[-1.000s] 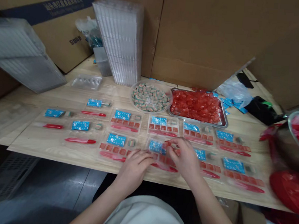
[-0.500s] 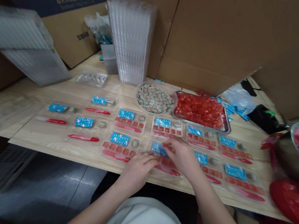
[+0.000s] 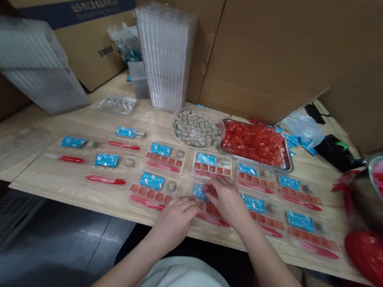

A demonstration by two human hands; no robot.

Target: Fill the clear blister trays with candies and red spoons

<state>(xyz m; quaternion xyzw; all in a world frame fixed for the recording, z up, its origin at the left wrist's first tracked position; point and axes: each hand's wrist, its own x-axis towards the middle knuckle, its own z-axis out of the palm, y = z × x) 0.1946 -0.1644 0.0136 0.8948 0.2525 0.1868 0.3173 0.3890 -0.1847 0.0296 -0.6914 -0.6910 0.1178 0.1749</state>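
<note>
My right hand bends over a clear plastic tray, its pinched fingertips at a blue packet and a row of red cubes. Whether they hold a cube is too small to tell. My left hand rests at the tray's near left side, fingers apart and holding nothing I can see. Below my right hand lies a red plastic spoon, partly hidden. Several similar trays with blue packets, red cubes and red spoons lie in rows on the wooden table.
Behind the trays are a round dish of striped candies and a steel tray of red candies. A steel bowl and red bag stand at right. Stacked clear trays and cardboard boxes stand at the back.
The whole view has shifted slightly as my head moved. Both hands remain at the same tray, with my right fingertips still pinched at the blue packet.
</note>
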